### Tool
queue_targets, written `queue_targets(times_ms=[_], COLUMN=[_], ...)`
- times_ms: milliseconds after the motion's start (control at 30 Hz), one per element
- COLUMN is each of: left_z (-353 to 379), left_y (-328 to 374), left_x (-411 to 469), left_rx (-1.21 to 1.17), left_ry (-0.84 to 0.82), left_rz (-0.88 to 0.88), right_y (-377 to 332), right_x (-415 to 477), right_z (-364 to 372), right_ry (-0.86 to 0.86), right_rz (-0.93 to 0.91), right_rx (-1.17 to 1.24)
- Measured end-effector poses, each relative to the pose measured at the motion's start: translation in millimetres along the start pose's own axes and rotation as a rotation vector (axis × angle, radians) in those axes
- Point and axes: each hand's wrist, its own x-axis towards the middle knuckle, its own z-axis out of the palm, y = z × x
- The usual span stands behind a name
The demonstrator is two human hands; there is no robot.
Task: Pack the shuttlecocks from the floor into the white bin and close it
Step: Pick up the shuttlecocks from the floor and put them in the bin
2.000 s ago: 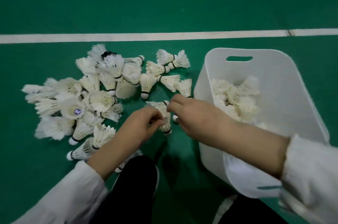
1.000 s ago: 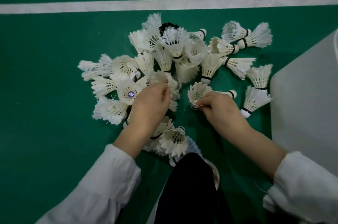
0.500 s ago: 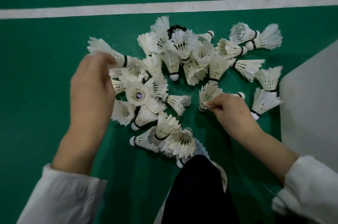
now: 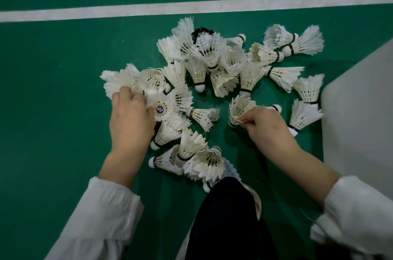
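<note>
1. Green court floor (image 4: 53,121) carries a loose heap of white feather shuttlecocks (image 4: 200,72), lying on their sides and across one another.
2. At the heap's right side, the right hand (image 4: 265,125) pinches one shuttlecock (image 4: 240,108) by its feather skirt between thumb and curled fingers, just above the floor.
3. On the heap's left side the left hand (image 4: 129,119) lies palm down, its fingers curled into the feathers of the left-edge cluster (image 4: 119,83) (fingertips hidden among the feathers). Just beside its thumb sits a shuttlecock with a purple sticker (image 4: 159,110) on its cork.
4. Only a plain wall of the white bin (image 4: 361,111) shows at the right edge, near the outermost shuttlecocks; its inside is out of sight.
5. Both forearms come out of white sleeves (image 4: 95,217), and a dark trouser leg (image 4: 227,221) sits between them.
6. Beyond the heap, a white court line (image 4: 191,6) crosses the floor.
</note>
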Motion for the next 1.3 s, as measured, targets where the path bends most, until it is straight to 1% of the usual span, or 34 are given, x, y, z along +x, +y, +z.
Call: queue_targets(times_ms=[100,200,333,433,533,600,667,733,833,900,933,1000,1100,1167,1300], left_z=[3,-5,-29,-49,-65,-73,-80,-86,-91,-91,-90,-84,-75,-73,-70], left_y=[-1,1,15,40,76,103,132,162,205,225,233,243,250,249,246], left_x=[-3,-8,-12,-12,-12,-16,-23,-32,-51,-66,-73,-87,-101,-103,-102], left_rx=[-0.044,-0.101,-0.137,-0.22,-0.259,-0.292,-0.326,-0.341,-0.34,-0.333,-0.328,-0.307,-0.286,-0.271,-0.242], left_ry=[0.022,0.099,0.199,0.195,0.138,0.083,0.069,0.048,0.004,-0.016,-0.02,-0.031,-0.064,-0.077,-0.083], left_rz=[-0.013,-0.02,0.069,0.158,0.252,0.348,0.476,0.592,0.742,0.813,0.845,0.895,0.921,0.919,0.89], right_y=[1,2,1,-8,-16,-13,1,26,80,117,133,161,194,207,224], right_x=[0,0,-5,-11,-25,-44,-72,-100,-138,-159,-168,-182,-185,-176,-156], right_z=[0,-1,-11,-37,-86,-128,-173,-208,-236,-241,-240,-229,-203,-186,-170], right_ry=[0.011,0.01,0.042,0.065,0.015,0.009,0.037,0.108,0.229,0.261,0.236,0.113,-0.068,-0.114,-0.101], right_rz=[0.003,-0.017,-0.063,-0.119,-0.257,-0.291,-0.229,-0.111,0.08,0.202,0.254,0.336,0.39,0.405,0.386], right_rx=[-0.005,-0.002,0.03,0.062,-0.019,-0.069,-0.003,0.074,0.105,0.072,0.035,-0.051,-0.124,-0.169,-0.205])
